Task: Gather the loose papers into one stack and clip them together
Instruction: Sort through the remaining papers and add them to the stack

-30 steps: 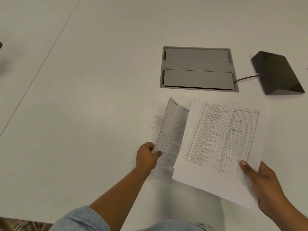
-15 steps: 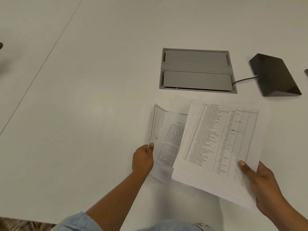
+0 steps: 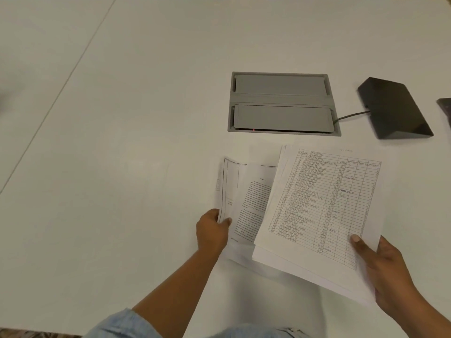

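Observation:
My right hand holds a stack of white papers by its lower right corner, thumb on top; the top sheet is a printed table with some handwriting. The stack is tilted and raised a little off the white table. My left hand pinches the lower left edge of loose printed sheets, one with dense text and one with a ruled box. These sheets lie partly under the stack's left side. No clip is in view.
A grey recessed cable box with two lids sits in the table just beyond the papers. A black wedge-shaped device with a cable stands to its right. A dark object shows at the right edge. A seam crosses the table at left.
My left hand has flattened the curled loose sheets and shifted its grip down their left edge. The stack in my right hand has stayed nearly still.

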The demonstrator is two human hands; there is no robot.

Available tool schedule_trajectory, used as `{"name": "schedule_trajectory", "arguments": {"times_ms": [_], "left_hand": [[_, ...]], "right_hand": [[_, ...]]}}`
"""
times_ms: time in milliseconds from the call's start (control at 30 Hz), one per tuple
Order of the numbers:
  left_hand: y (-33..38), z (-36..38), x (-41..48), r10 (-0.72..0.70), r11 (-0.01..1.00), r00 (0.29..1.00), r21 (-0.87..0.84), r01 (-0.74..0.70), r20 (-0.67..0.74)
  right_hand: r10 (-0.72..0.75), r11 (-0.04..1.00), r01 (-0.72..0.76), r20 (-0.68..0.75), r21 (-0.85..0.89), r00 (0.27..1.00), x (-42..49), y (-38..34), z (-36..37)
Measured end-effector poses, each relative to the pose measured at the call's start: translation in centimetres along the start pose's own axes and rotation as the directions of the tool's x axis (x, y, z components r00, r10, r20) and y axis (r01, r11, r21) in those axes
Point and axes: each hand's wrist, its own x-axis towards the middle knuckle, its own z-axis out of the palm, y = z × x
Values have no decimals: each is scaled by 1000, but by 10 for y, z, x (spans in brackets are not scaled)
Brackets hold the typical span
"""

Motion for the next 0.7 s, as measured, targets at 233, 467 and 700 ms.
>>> {"name": "schedule_trajectory", "arguments": {"times_ms": [233,467,700], "left_hand": [[-4,-6,-5,176,969,984,-179,-168,31],[-17,-6,3,-20,1000,991,2,20,-131],[-18,-1,5,-21,942,985,328,76,-170]], "right_hand": [[7,1000,-7,-13,2,1000,-2,0,-5],[-19,999,18,-23,-29,1000,-4,6,-1],[1,1000,-1,16,-24,1000,1,6,1]]}}
